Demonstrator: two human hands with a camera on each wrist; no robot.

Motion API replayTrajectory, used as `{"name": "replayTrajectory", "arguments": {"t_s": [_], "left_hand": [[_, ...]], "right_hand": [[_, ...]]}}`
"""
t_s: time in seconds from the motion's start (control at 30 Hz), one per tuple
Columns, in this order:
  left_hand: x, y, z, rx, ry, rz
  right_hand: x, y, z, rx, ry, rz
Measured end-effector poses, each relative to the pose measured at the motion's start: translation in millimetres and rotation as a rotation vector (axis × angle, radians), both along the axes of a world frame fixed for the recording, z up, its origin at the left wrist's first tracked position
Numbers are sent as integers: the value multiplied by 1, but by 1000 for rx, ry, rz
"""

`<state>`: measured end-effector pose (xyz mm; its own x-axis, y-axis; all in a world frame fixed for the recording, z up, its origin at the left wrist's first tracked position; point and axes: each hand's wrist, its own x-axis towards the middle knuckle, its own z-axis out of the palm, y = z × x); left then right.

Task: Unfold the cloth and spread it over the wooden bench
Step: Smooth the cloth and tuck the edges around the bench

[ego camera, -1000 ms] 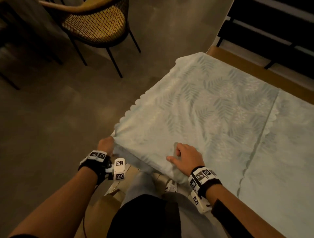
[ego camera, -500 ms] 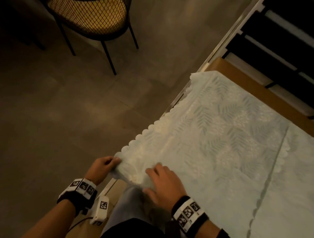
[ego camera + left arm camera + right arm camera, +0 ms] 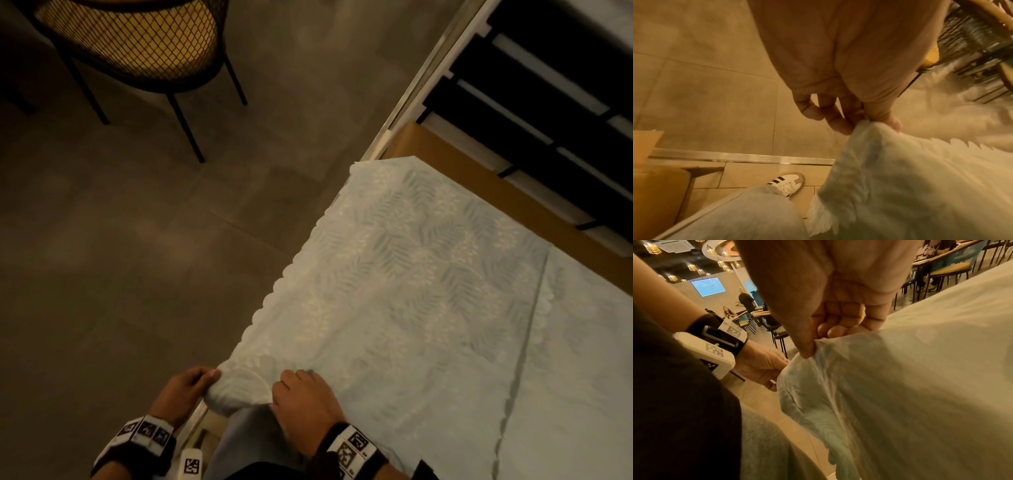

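Note:
A pale green cloth (image 3: 428, 284) with a leaf pattern and scalloped edge lies spread over the wooden bench (image 3: 486, 185), whose bare wood shows along the far side. My left hand (image 3: 186, 387) pinches the cloth's near corner between thumb and fingers; the left wrist view shows that hand (image 3: 869, 116) gripping the bunched cloth (image 3: 910, 178). Just to its right, my right hand (image 3: 301, 397) pinches the same near edge, its fingers (image 3: 838, 327) curled round the cloth (image 3: 920, 386). The corner hangs bunched between both hands, off the bench end.
A mesh-backed chair (image 3: 137, 51) with black legs stands on the grey tiled floor (image 3: 120, 257) at the upper left. Black slats (image 3: 548, 102) run behind the bench. My grey trouser leg (image 3: 748, 216) and sneaker (image 3: 786, 183) stand beside the bench end.
Both hands have drawn closer together on the near corner, which now bunches and hangs between them. The view has swung left and down, so the cloth sits further right.

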<state>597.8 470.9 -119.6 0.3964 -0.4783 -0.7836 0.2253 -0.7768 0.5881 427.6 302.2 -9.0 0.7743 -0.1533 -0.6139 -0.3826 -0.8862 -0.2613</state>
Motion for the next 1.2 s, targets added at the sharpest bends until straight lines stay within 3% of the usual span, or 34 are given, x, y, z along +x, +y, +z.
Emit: {"name": "replayTrajectory", "arguments": {"t_s": [0.2, 0.3, 0.47, 0.67, 0.77, 0.83, 0.97, 1.07, 1.2], "left_hand": [[-1, 8, -23, 97, -84, -166], [1, 9, -34, 192, -122, -335], [10, -14, -26, 213, -265, -416], [0, -89, 56, 31, -477, -586], [-34, -136, 109, -211, -723, -840], [-66, -155, 131, -397, -772, -1113], [-129, -151, 133, -396, -820, -1537], [-153, -134, 121, -352, -921, -1550], [-159, -111, 109, -529, -980, -1493]], "right_hand": [[5, 12, 0, -53, 45, 61], [3, 22, -2, -5, -50, 73], [-36, 5, 17, 156, -197, -194], [-163, -33, 24, 115, -238, -631], [-242, -40, 25, 31, -237, -790], [-292, -42, 28, -33, -215, -867], [-379, -36, 34, -119, -93, -938], [-426, -32, 25, -140, -21, -937], [-451, -39, 6, -207, -111, -870]]}}
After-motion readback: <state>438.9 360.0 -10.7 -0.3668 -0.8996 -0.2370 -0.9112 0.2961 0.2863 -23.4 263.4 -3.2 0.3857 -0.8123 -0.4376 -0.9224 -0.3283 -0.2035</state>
